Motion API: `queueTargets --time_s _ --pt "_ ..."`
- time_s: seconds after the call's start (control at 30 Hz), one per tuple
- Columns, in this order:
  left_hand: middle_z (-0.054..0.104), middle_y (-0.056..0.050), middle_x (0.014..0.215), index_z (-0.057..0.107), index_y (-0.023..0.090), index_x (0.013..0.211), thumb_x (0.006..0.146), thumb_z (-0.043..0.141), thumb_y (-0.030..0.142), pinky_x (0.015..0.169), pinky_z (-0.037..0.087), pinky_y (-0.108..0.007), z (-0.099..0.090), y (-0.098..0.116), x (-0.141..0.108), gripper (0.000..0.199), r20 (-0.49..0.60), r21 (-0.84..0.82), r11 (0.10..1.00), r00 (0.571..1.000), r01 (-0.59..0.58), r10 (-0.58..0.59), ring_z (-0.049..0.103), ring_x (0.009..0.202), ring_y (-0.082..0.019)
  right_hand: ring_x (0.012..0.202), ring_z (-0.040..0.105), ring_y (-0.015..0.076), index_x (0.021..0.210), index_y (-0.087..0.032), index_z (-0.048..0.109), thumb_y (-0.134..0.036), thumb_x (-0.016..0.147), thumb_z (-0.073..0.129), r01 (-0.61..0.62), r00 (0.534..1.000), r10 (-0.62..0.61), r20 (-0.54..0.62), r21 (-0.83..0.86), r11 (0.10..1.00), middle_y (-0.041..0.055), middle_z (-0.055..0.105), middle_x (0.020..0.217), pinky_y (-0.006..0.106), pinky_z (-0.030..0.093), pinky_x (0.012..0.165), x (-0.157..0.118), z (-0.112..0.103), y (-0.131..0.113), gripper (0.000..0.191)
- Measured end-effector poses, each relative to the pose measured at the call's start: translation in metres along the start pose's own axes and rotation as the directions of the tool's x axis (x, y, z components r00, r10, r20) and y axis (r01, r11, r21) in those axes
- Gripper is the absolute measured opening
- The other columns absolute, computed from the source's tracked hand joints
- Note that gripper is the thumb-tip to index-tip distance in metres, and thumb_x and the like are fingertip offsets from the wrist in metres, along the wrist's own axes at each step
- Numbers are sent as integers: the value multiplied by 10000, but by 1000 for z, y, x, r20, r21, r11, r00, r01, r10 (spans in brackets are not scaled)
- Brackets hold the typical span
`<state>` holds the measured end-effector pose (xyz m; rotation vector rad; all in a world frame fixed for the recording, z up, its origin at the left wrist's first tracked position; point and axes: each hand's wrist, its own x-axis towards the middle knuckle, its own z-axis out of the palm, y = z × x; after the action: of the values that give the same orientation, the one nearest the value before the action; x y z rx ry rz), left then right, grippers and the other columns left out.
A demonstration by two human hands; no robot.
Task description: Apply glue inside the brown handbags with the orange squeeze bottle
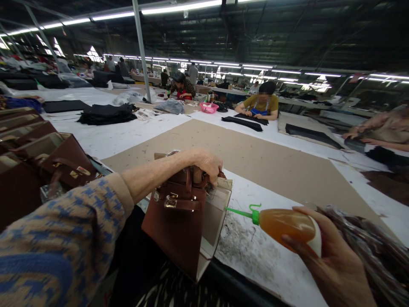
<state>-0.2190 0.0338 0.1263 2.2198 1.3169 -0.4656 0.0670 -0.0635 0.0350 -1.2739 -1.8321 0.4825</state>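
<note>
A brown handbag (179,230) with gold hardware leans at the table's front edge, its pale side panel (215,213) facing right. My left hand (209,166) reaches over the bag's top, with its fingers closed on the far upper part near the handles; the fingertips are partly hidden. In my right hand (322,247) is a squeeze bottle (287,224) of amber liquid, lying nearly level. Its green nozzle (239,212) points left, and the tip is at the edge of the side panel.
More brown bags (70,164) stand at the left. Brown strips in plastic (367,247) lie at the right. Beyond the tan sheet (249,155) are black pieces (107,114), a pink basket (208,107) and people working, one in a yellow top (271,103).
</note>
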Motion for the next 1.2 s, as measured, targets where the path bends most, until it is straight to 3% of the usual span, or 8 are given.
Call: queueTargets --time_s 0.17,0.3,0.57,0.77,0.93,1.1,1.2 --pt "699 -26 849 678 183 964 641 600 301 625 447 -249 2 -1 2 352 -7 8 1000 1000 0 0 590 693 -166 936 569 331 1118 -288 526 -579 725 596 14 997 -16 -69 -40 999 28 599 1064 433 497 789 2 -2 -4 494" --pt "697 -36 847 675 161 947 640 597 314 611 448 -254 4 -3 4 352 0 -8 1000 1000 -9 9 588 684 -173 883 585 294 1099 -272 535 -579 715 620 13 992 -19 -126 -54 998 21 605 1015 371 510 767 10 -1 -12 498" --pt "698 -21 880 670 192 984 642 591 282 624 447 -248 5 1 0 362 -7 5 1000 1000 20 -20 587 703 -166 980 566 235 1119 -265 533 -533 757 624 18 1000 -18 -6 -26 1000 11 583 1117 273 457 835 -12 8 2 460" --pt "697 -43 862 666 159 967 655 582 287 602 443 -247 8 0 2 348 9 4 1000 999 30 -30 588 688 -167 932 595 219 1129 -251 517 -489 808 591 51 995 -45 91 -63 997 20 605 1081 223 503 671 -27 12 9 407" --pt "693 -44 869 663 168 992 654 575 255 621 445 -264 9 6 -1 360 23 -14 998 998 55 -55 582 692 -173 924 592 211 1146 -258 504 -498 803 600 21 996 -15 91 -67 998 7 613 1057 213 486 709 -37 16 11 429" --pt "686 -50 814 659 163 1009 640 591 266 635 440 -289 8 10 -3 389 26 -12 996 996 85 -84 575 675 -186 898 606 198 1187 -265 475 -437 830 586 217 963 -193 186 -119 969 11 601 1082 192 504 689 -42 18 18 411" --pt "684 -42 795 665 167 986 649 585 259 639 434 -288 8 13 -6 358 19 1 997 996 83 -83 571 663 -180 877 612 190 1187 -269 468 -406 844 571 266 948 -242 206 -98 959 12 602 1065 182 508 685 -44 17 11 383"
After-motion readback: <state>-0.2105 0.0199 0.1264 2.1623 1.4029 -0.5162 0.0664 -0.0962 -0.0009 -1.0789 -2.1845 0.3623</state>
